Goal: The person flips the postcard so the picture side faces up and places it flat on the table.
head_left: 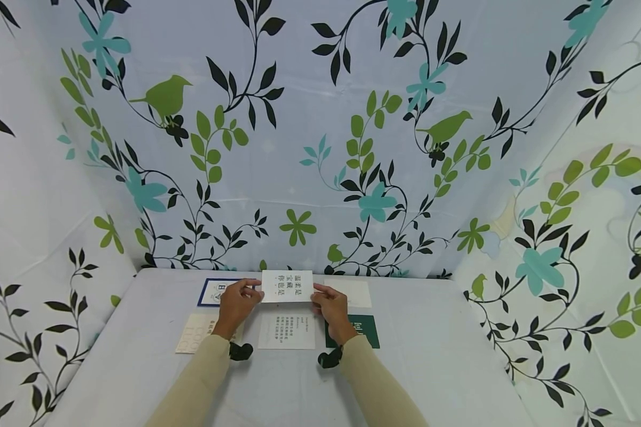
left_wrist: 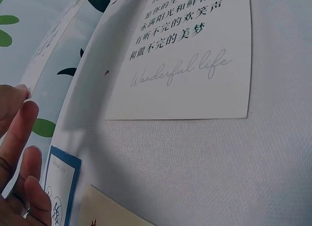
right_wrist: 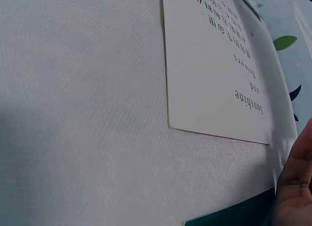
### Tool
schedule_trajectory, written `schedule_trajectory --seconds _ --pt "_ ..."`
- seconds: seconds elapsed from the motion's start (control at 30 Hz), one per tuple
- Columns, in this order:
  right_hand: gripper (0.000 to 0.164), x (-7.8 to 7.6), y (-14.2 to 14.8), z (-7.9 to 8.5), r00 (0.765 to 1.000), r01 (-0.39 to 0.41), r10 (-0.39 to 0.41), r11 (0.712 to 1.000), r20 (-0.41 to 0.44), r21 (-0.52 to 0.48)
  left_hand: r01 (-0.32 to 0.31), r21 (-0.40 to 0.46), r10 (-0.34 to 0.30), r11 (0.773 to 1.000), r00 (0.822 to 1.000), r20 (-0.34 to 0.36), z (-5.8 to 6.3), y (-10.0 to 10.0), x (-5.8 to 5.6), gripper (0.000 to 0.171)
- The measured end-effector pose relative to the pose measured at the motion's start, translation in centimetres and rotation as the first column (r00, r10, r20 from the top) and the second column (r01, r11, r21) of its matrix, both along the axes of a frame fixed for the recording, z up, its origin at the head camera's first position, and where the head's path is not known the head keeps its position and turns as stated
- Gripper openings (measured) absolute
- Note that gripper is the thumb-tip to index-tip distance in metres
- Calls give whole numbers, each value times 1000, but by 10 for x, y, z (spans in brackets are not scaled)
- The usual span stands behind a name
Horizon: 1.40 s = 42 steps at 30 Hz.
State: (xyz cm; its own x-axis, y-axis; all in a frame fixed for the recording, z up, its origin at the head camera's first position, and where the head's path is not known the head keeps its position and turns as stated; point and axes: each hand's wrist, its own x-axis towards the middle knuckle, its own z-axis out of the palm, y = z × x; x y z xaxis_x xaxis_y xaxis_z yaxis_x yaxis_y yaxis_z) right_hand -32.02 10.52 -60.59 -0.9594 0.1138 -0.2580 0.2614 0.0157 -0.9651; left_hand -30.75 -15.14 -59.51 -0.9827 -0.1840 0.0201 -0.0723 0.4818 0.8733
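A white card (head_left: 286, 286) with black Chinese characters is held up over the back of the table by both hands. My left hand (head_left: 237, 305) pinches its left edge, thumb and forefinger meeting at the card's corner in the left wrist view. At the opposite edge, my right hand (head_left: 333, 308) grips it between thumb and fingers. Below the held card lies a white text card (left_wrist: 195, 94) reading "Wonderful life" at its bottom. Next to the left hand are a blue-bordered card (head_left: 209, 292) and a cream card (head_left: 190, 333), each partly covered by it.
To the right lie a green card (head_left: 370, 332), partly behind the right hand, and a pale card (head_left: 355, 292) further back. A white cloth covers the table (head_left: 416, 356). Patterned curtains (head_left: 294, 148) with leaves and birds rise behind and at both sides.
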Motion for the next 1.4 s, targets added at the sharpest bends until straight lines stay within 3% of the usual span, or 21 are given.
schedule_trajectory --seconds 0.47,0.6,0.87,1.1,1.4 --pt "39 -1 0 -4 999 -34 34 999 11 15 78 -58 -76 995 996 35 -5 2 2 55" --pt "41 -1 0 -4 999 -35 35 999 10 23 82 -62 -82 995 997 11 -5 3 3 52" --pt "35 1 2 -8 999 -22 20 999 32 47 63 -84 -58 994 997 55 -8 3 2 41" --pt "28 -2 2 -14 1000 -2 0 995 18 105 33 -105 -30 994 999 27 -8 3 5 29" --pt "22 3 0 -8 1000 14 -16 991 12 130 12 -139 -10 990 1000 15 -10 0 6 18"
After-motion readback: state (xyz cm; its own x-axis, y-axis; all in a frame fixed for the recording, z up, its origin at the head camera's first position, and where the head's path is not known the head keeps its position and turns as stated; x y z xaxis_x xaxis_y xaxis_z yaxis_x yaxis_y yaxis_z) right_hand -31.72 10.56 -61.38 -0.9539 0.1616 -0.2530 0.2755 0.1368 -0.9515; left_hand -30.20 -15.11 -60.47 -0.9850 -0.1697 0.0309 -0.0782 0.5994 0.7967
